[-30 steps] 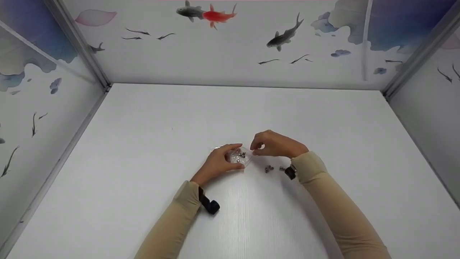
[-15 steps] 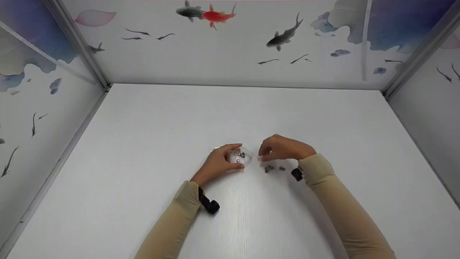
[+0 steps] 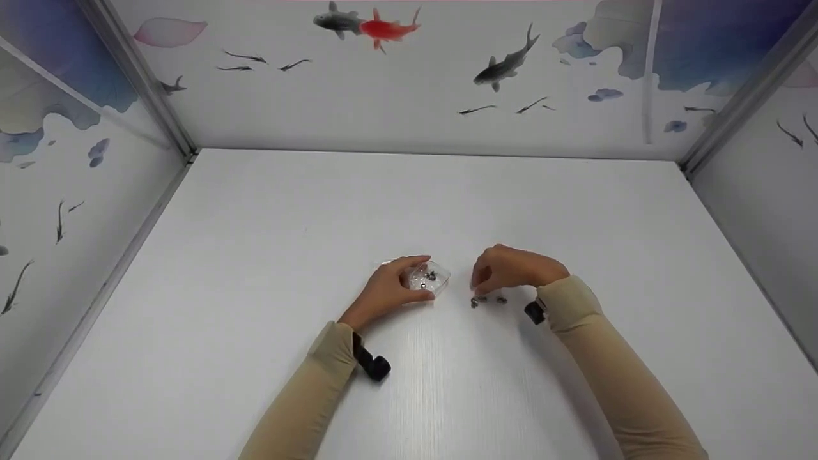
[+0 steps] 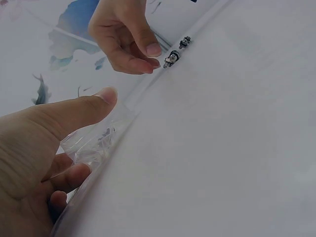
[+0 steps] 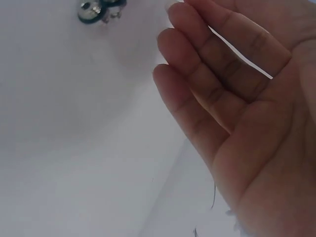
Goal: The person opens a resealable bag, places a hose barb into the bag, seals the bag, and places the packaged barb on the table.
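On a white tabletop, a person's left hand held a clear plastic container between thumb and fingers; small metal pieces lay inside. The right hand, thumb and forefinger narrowly parted and seemingly holding nothing, was close to small metal fasteners right of the container. These looked light, hard and probably slippery, best pinched across their sides; the thin-looking container likely needed only a gentle grip.

Metal pcs blurred & cut off by R wrist view's top edge, poss. screws
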Motion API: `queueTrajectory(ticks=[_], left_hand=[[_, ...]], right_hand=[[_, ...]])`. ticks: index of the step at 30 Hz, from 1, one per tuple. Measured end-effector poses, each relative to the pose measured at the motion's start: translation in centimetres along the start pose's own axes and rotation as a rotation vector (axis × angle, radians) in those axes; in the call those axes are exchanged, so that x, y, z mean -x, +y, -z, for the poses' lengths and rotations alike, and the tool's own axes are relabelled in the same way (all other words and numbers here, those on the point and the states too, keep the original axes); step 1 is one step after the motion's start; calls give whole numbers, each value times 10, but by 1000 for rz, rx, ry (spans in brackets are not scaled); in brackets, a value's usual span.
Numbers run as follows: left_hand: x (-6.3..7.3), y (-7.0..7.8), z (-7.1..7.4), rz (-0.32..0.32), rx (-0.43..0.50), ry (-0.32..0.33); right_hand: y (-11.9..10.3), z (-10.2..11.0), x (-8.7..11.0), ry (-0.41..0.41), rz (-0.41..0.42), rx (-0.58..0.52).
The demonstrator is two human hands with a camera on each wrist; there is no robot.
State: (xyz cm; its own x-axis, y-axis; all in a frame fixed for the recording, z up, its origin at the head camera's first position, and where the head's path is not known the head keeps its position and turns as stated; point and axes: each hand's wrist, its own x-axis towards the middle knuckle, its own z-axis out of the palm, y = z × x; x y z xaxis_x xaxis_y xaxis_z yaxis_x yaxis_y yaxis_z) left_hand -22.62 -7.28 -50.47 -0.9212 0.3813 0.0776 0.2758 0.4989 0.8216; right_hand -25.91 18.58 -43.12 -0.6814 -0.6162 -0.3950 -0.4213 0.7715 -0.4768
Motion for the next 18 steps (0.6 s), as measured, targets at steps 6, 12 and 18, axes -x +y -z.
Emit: queueTrajectory(ticks=[6, 12, 18], left_hand=[[-1, 0, 0, -7, -7, 1], [0, 1, 1, -5, 1, -4], [0, 1, 1, -17, 0, -4]], right_hand=[[0, -2, 0, -6, -24, 30], [-2, -3, 0, -20, -62, 17], [-2, -4, -1, -10, -67, 23]])
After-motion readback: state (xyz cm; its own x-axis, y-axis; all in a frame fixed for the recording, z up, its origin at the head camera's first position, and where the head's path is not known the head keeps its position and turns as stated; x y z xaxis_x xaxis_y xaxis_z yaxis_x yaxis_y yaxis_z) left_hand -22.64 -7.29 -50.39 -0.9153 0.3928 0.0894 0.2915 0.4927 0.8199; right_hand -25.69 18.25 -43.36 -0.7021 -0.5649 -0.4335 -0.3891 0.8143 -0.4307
